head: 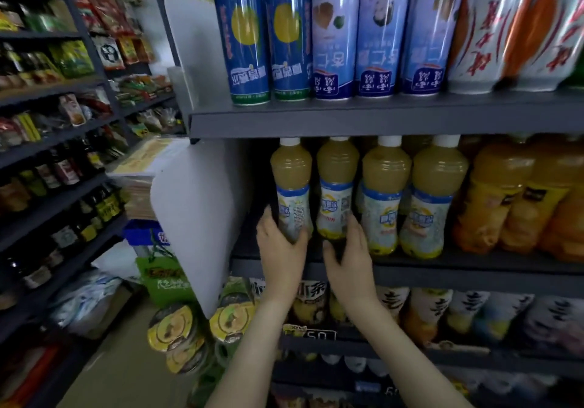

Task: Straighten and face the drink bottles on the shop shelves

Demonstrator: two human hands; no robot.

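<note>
Centre of frame: gripping the leftmost juice bottle (292, 192) low with the left hand (281, 251), clasping the base of the second juice bottle (336, 192) with the right hand (350, 251); upright, straight ahead.

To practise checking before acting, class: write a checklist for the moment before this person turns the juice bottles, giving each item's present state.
1. Left-hand grip round first bottle: ok.
2. Right-hand grip round second bottle: ok.
3. First bottle's label facing front: not ok, small print shows.
4. Third bottle, fourth bottle facing front: ok.
5. Caps clear of shelf above: cannot tell.
</note>
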